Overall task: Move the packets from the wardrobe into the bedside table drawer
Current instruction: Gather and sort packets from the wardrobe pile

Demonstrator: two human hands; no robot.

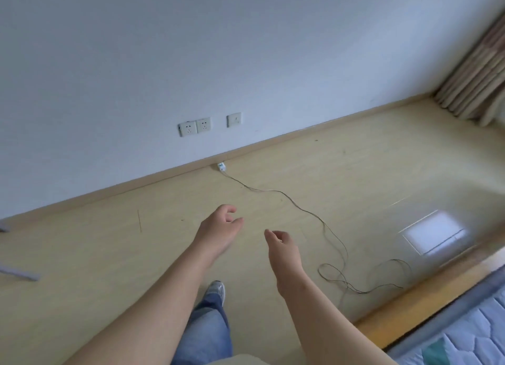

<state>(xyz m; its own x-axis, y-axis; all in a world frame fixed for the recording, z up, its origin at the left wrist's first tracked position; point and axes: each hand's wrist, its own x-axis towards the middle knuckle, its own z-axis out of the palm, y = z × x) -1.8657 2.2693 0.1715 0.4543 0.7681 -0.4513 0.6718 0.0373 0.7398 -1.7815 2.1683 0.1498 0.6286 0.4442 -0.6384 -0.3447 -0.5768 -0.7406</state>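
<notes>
Above the thin cable (289, 198) that trails over the pale wood-look floor (95, 255), a person's two bare forearms reach forward, both hands empty. The left hand (218, 225) hangs to the left of the cable with its fingers loosely bent and apart, gripping nothing. The right hand (282, 251) hangs closer to the cable, thumb side up, its fingers relaxed and slightly curled, also gripping nothing. The two hands are near each other but apart. Where the packets lie cannot be told from this view. The cable's far end meets a small white box (221, 166) on the floor against the skirting board (109, 192); the box bears a bluish-green mark too small to read. On the white wall (191, 50) above that end are a double socket (195, 126) and, just right of it, a single plate (234, 119), with no legible writing on either. The cable's near end lies in loose loops beside a wooden bed frame (426, 296) carrying a quilted mattress (464, 334). Right of the cable, a bright window reflection (434, 235) lies on the floor, and a striped curtain (475, 83) hangs far beyond it in the corner. Left of the loops, below the hands, a sneaker (216, 291) and blue jeans (205, 334) show. Far left of the cable a grey strip (20, 273) lies on the floor.
</notes>
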